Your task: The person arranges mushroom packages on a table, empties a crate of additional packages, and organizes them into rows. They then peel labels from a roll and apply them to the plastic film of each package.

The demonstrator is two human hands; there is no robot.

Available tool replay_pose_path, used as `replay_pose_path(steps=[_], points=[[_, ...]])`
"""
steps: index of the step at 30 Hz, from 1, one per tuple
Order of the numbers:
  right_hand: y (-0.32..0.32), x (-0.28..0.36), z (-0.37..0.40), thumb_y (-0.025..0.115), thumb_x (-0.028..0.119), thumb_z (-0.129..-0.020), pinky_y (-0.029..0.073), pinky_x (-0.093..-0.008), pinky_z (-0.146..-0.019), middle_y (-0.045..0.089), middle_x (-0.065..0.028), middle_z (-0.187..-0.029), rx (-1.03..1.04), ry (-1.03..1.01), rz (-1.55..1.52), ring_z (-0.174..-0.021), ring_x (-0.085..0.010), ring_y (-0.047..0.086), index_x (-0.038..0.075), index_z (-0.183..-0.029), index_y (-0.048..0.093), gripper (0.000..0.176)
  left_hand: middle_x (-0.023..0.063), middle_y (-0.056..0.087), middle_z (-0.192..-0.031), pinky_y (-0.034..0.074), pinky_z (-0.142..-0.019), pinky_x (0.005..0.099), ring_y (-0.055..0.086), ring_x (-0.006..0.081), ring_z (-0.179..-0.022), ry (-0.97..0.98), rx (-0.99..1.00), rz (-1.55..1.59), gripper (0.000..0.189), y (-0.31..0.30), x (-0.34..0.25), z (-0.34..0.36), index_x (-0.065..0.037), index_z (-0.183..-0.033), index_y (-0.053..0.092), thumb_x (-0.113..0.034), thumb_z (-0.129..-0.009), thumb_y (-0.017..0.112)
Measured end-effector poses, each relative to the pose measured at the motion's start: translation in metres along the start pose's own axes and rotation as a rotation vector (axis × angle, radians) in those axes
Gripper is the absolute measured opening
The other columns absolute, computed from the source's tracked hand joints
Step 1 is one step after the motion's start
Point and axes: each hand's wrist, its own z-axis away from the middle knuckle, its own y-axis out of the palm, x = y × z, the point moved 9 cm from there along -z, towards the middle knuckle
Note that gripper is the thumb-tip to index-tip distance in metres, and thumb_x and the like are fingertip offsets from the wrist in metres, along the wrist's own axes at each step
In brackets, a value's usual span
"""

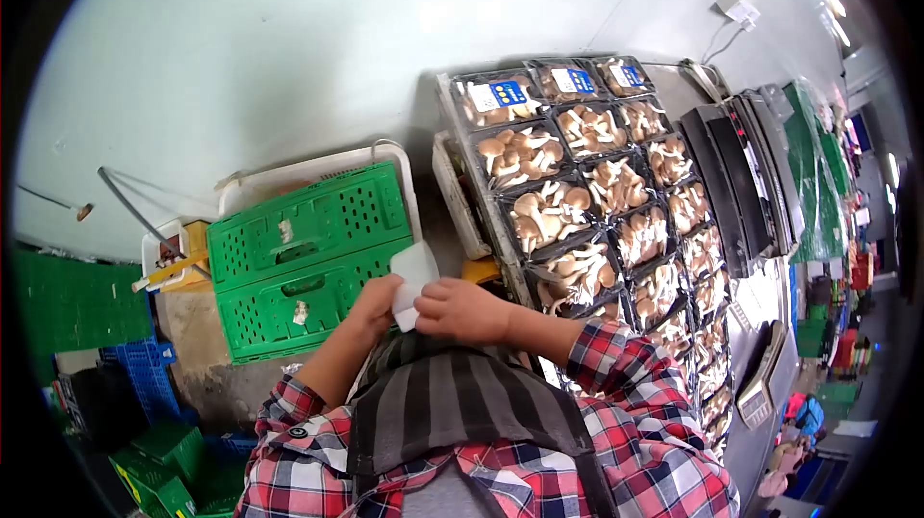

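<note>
Close to the apron, my left hand [377, 304] grips the left edge of a small white sheet or card [414, 277]. My right hand [460, 310] is closed on the lower right side of the same sheet, its fingers bent over it. The sheet stands above the right end of a green perforated crate [308, 272]. To the right of my hands, rows of black trays with brown mushrooms [547, 218] lie on a rack; the farthest trays carry blue and white labels [508, 92].
A white bin [416, 193] surrounds the green crate. Black trays or equipment [733, 181] stand beyond the mushrooms, with a calculator-like device [757, 406] at right. A blue crate [146, 374] and green boxes [159, 470] are at lower left. A pale wall rises in front.
</note>
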Motion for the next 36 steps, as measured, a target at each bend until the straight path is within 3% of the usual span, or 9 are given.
replay_pose_path(steps=[5,7,11,16,19,21,25,30,36], points=[[-0.104,-0.053,0.052,0.056,0.007,-0.083,0.047,-0.0281,-0.063,0.055,-0.0062,-0.083,-0.448,0.517,0.051,-0.069,-0.0200,0.054,0.009,-0.092,0.053,0.010,0.0149,0.061,-0.091,0.051,-0.071,0.0380,0.061,0.0263,-0.079,-0.202,-0.003,0.617,0.029,-0.046,0.031,-0.016,0.006,-0.100,0.054,-0.019,-0.089,0.043],[-0.118,-0.130,0.120,0.056,0.017,-0.089,0.038,-0.0209,-0.042,0.053,-0.0010,-0.068,-0.705,1.100,-0.606,-0.051,-0.0075,0.046,0.009,-0.088,0.048,0.011,0.0160,0.061,-0.097,0.048,-0.078,0.0372,0.059,0.0252,-0.087,-0.227,0.147,0.449,0.039,-0.027,0.006,0.027,0.007,-0.110,0.051,-0.026,-0.091,0.041],[-0.103,-0.233,0.198,0.058,0.014,-0.088,0.033,-0.0203,-0.039,0.048,-0.0004,-0.059,-0.847,1.270,-0.870,-0.043,-0.0074,0.039,0.008,-0.085,0.045,0.015,0.0125,0.059,-0.105,0.042,-0.087,0.0336,0.056,0.0202,-0.095,-0.058,0.425,-0.402,0.044,0.009,-0.004,0.092,0.003,-0.115,0.052,-0.031,-0.088,0.050],[-0.080,-0.286,0.195,0.061,0.017,-0.085,0.026,-0.0207,-0.034,0.049,0.0006,-0.058,-0.746,1.380,-0.745,-0.039,-0.0057,0.037,0.009,-0.082,0.045,0.017,0.0084,0.052,-0.120,0.038,-0.092,0.0299,0.048,0.0173,-0.108,-0.116,0.603,-0.244,0.056,0.007,0.014,0.118,-0.001,-0.124,0.048,-0.036,-0.082,0.062],[-0.078,-0.306,0.201,0.067,0.032,-0.076,0.048,-0.0370,-0.061,0.063,-0.0136,-0.075,-0.218,1.437,0.257,-0.067,-0.0280,0.062,0.002,-0.091,0.053,0.037,0.0084,0.053,-0.120,0.038,-0.092,0.0297,0.048,0.0165,-0.109,-0.196,0.480,-0.280,0.055,-0.013,0.043,0.097,-0.002,-0.123,0.049,-0.035,-0.081,0.062],[-0.101,-0.280,0.189,0.067,0.041,-0.074,0.047,-0.0409,-0.075,0.063,-0.0210,-0.083,-0.182,1.601,0.298,-0.085,-0.0334,0.062,0.002,-0.102,0.053,0.049,0.0060,0.058,-0.114,0.041,-0.088,0.0297,0.053,0.0169,-0.100,-0.189,0.383,-0.428,0.051,-0.033,0.059,0.082,-0.002,-0.119,0.053,-0.035,-0.082,0.062],[-0.108,-0.206,0.123,0.063,0.028,-0.081,0.049,-0.0352,-0.068,0.064,-0.0179,-0.086,-0.256,1.423,0.043,-0.081,-0.0292,0.063,0.004,-0.099,0.053,0.031,0.0059,0.062,-0.103,0.046,-0.079,0.0294,0.058,0.0167,-0.087,-0.065,0.153,-0.410,0.045,-0.056,0.049,0.056,0.002,-0.114,0.056,-0.032,-0.084,0.060],[-0.030,-0.040,-0.015,0.074,0.022,-0.069,0.045,-0.0373,-0.079,0.057,-0.0096,-0.095,-0.138,0.313,-0.151,-0.092,-0.0298,0.054,0.008,-0.095,0.054,0.036,0.0089,0.063,-0.093,0.047,-0.069,0.0240,0.060,0.0124,-0.079,-0.034,0.112,0.183,0.032,-0.018,-0.023,0.066,0.005,-0.102,0.060,-0.024,-0.089,0.055],[0.018,-0.017,-0.034,0.059,0.011,-0.070,0.044,-0.0328,-0.076,0.052,-0.0082,-0.087,0.031,0.260,-0.016,-0.085,-0.0252,0.052,0.005,-0.084,0.050,0.018,0.0034,0.064,-0.080,0.043,-0.060,0.0220,0.057,0.0088,-0.068,0.137,0.082,-0.125,0.027,-0.010,-0.054,0.066,0.003,-0.084,0.065,-0.021,-0.089,0.054]])
